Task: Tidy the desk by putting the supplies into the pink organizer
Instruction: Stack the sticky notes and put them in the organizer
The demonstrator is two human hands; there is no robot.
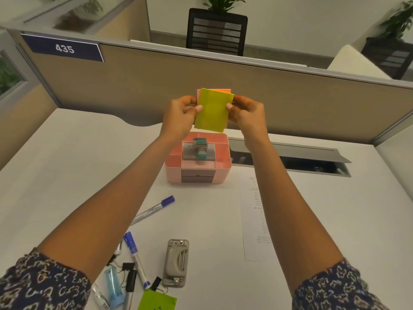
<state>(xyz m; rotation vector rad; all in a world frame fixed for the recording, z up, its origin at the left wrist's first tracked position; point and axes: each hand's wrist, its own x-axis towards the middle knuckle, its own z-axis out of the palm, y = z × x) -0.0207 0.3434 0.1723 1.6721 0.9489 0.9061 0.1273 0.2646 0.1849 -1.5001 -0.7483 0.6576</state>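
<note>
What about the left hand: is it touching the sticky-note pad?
Touching. The head view shows the left hand pinching the sticky-note pad at its left edge, thumb on the yellow front sheet. The right hand pinches the opposite edge.

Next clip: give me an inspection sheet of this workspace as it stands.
Surface: white desk, level.
Job's things: sticky note pad held above the pink organizer, which holds grey and teal items; blue-capped markers, hole punch, binder clips and green note lie nearer the person.
Clutter: printed sheet right of the organizer.
Hands: left hand and right hand each pinch a side of the pad.
Cables: nothing seen; desk hatch stands open.
Surroundings: partition labelled 435, black chair, plants.
</note>
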